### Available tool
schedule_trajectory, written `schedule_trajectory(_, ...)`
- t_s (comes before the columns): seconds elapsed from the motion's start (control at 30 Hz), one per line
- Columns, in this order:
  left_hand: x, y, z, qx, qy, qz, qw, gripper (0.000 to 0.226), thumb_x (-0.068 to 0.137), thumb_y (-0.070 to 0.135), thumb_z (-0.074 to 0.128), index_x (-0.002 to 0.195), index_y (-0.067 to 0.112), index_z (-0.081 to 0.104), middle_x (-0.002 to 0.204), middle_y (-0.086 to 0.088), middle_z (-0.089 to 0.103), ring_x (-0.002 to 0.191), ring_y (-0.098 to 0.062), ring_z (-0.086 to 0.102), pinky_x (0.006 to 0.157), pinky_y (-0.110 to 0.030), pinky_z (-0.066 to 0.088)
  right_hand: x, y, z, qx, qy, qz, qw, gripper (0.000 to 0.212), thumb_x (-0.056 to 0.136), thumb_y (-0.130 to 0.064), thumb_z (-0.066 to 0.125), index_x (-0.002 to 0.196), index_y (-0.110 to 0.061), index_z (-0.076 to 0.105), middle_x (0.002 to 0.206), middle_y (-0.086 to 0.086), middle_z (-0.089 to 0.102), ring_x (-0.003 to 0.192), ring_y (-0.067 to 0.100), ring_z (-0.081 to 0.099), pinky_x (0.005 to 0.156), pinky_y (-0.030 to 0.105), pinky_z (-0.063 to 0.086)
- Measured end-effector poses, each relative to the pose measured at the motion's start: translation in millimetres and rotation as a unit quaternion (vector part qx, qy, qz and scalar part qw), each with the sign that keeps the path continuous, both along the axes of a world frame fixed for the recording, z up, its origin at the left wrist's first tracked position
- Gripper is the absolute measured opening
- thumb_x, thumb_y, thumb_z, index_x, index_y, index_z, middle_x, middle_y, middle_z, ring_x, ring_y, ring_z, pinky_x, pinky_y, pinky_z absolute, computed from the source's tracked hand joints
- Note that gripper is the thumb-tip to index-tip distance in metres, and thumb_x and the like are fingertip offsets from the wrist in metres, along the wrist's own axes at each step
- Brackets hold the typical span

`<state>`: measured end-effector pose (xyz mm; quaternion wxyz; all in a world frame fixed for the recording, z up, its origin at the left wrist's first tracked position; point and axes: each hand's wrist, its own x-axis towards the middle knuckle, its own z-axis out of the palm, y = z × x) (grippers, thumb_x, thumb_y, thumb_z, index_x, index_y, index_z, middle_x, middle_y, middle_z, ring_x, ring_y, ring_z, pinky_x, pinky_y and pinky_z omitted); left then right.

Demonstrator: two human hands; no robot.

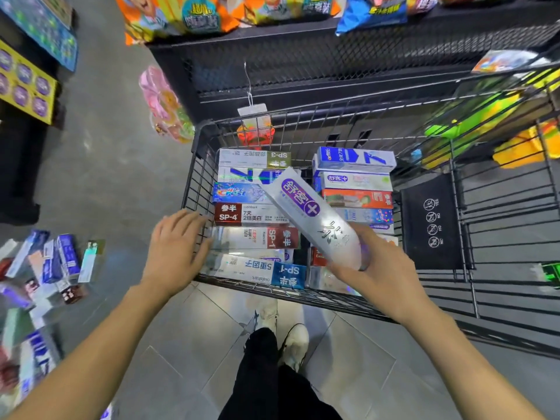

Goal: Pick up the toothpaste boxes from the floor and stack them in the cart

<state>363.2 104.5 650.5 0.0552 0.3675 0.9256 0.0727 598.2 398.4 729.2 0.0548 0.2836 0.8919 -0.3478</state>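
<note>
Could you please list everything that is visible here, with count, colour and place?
Black wire shopping cart: one, black, centre.
Toothpaste boxes in two stacked rows: over ten, mixed colours, inside the cart.
Silver box with purple label: one, tilted above the cart.
Loose toothpaste boxes: many, mixed colours, floor at left.
Snack bags: several, bright colours, top shelf.
Black mesh shelf: one, behind the cart.
Left hand: resting on the cart's rim.
Right hand: holding the silver box.
</note>
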Motion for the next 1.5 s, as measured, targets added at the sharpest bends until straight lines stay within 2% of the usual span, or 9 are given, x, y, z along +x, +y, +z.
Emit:
schedule_trajectory(0.13,13,-25,-17,0.057,-0.081,0.107,0.989,0.063,0.104,0.043,0.043,0.155,0.008,0.030,0.158,-0.017,0.037,0.143,-0.037,0.036,0.118,-0.055,0.031,-31,-9,-23,0.029,-0.015,0.073,0.997,0.072,0.080,-0.057,0.072,0.144,-0.041,0.042,0.132,-0.010,0.060,0.118,0.017,0.059,0.083,0.036,0.049)
schedule_trajectory(0.27,28,-32,-31,0.134,-0.181,0.199,0.954,0.073,0.101,0.052,0.025,0.161,0.011,0.016,0.166,-0.011,0.024,0.151,-0.029,0.026,0.122,-0.044,0.025,-64,-19,-51,0.085,-0.062,0.167,0.980,0.079,0.085,-0.062,0.064,0.151,-0.032,0.034,0.141,-0.005,0.044,0.122,0.021,0.056,0.082,0.039,0.050)
schedule_trajectory(0.4,16,-37,-36,0.103,-0.149,0.156,0.971,0.062,0.106,0.034,0.034,0.161,0.012,0.015,0.166,-0.010,0.022,0.152,-0.029,0.023,0.124,-0.047,0.023,-93,-30,-79,0.129,-0.093,0.256,0.954,0.078,0.087,-0.061,0.060,0.153,-0.028,0.033,0.141,-0.001,0.046,0.122,0.026,0.056,0.086,0.040,0.052)
schedule_trajectory(0.6,14,-36,-42,0.074,-0.123,0.135,0.980,0.067,0.103,0.040,0.026,0.162,0.013,0.012,0.168,-0.002,0.010,0.155,-0.022,0.015,0.125,-0.039,0.016,-124,-49,-117,0.152,-0.090,0.350,0.920,0.079,0.090,-0.058,0.061,0.153,-0.019,0.035,0.150,0.004,0.044,0.134,0.029,0.042,0.108,0.042,0.039)
schedule_trajectory(0.87,15,-37,-45,0.076,-0.134,0.158,0.975,0.067,0.101,0.045,0.028,0.162,0.021,0.014,0.168,-0.003,0.019,0.151,-0.026,0.028,0.117,-0.046,0.032,-144,-85,-134,0.121,-0.187,0.301,0.927,0.070,0.090,-0.036,0.064,0.148,-0.017,0.029,0.147,0.012,0.041,0.134,0.036,0.040,0.111,0.052,0.034)
schedule_trajectory(1.03,16,-35,-39,0.046,-0.150,0.174,0.972,0.068,0.100,0.047,0.024,0.162,0.025,0.010,0.168,-0.002,0.018,0.152,-0.024,0.025,0.118,-0.048,0.032,-147,-92,-127,0.149,-0.201,0.282,0.926,0.065,0.092,-0.048,0.058,0.144,-0.018,0.033,0.143,0.014,0.046,0.131,0.037,0.043,0.108,0.052,0.035)
schedule_trajectory(1.2,14,-34,-18,-0.145,-0.118,0.141,0.972,0.073,0.100,0.064,0.003,0.161,0.027,-0.011,0.170,0.001,0.000,0.156,-0.019,-0.003,0.126,-0.048,0.010,-141,-95,-93,0.150,-0.176,0.285,0.930,0.060,0.096,-0.056,0.048,0.143,-0.020,0.038,0.142,0.012,0.046,0.130,0.035,0.043,0.108,0.050,0.036)
schedule_trajectory(1.37,5,-63,30,-0.208,-0.072,0.155,0.963,0.082,0.095,0.067,-0.007,0.163,0.022,0.007,0.170,0.000,0.009,0.157,-0.020,-0.002,0.124,-0.049,0.004,-167,-100,-33,0.178,-0.135,0.321,0.920,0.065,0.100,-0.058,0.040,0.150,-0.018,0.033,0.145,0.012,0.044,0.133,0.033,0.039,0.111,0.047,0.033)
schedule_trajectory(1.5,-1,-99,70,-0.219,-0.074,0.180,0.956,0.076,0.101,0.065,0.010,0.162,0.020,0.010,0.170,-0.001,0.011,0.156,-0.021,0.006,0.124,-0.049,0.009,-193,-129,18,0.231,-0.078,0.362,0.900,0.063,0.100,-0.058,0.040,0.147,-0.016,0.037,0.142,0.013,0.047,0.129,0.033,0.043,0.107,0.044,0.036)
